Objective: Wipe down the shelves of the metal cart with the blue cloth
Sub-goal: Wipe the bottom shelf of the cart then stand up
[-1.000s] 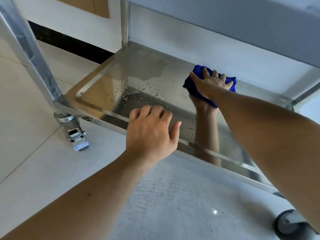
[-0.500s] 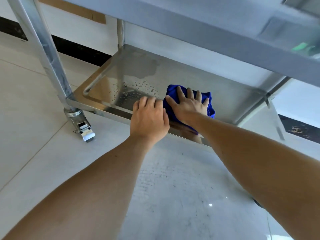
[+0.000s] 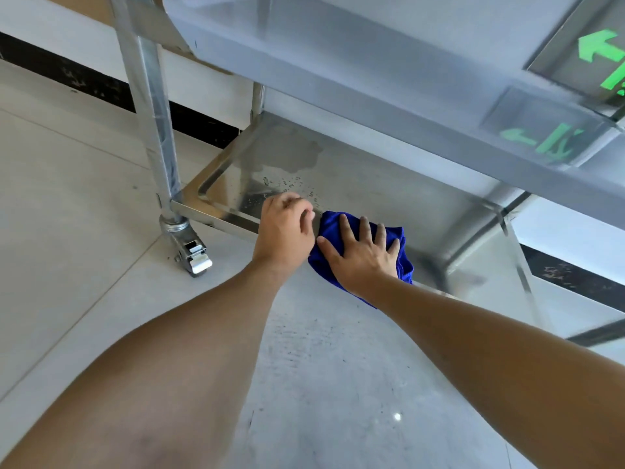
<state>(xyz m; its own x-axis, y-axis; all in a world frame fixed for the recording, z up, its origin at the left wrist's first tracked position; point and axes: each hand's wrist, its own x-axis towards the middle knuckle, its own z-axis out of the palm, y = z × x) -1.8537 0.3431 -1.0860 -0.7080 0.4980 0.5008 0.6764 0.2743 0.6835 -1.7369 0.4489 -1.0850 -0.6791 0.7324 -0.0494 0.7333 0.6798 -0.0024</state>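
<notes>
The blue cloth lies bunched on the front edge of the bottom shelf of the metal cart, at about 6 o'clock on that shelf, with part of it hanging over the front lip. In the head view, the right hand lies flat on top of the cloth, its fingers straight and spread wide, pressing the cloth down on the steel. Just beside it at 9 o'clock, the left hand rests on the shelf's front rim with its fingers curled over the edge; whether they truly grip the rim cannot be told from here. Beyond the left hand, toward 12 o'clock, water droplets bead on the shelf, and farther back a dull wet patch spreads across the steel. At 9 o'clock from the hands, the cart's upright post comes down to a caster with a brake tab, standing on the pale tiled floor. The upper shelf reflects a green arrow sign at 2 o'clock.
</notes>
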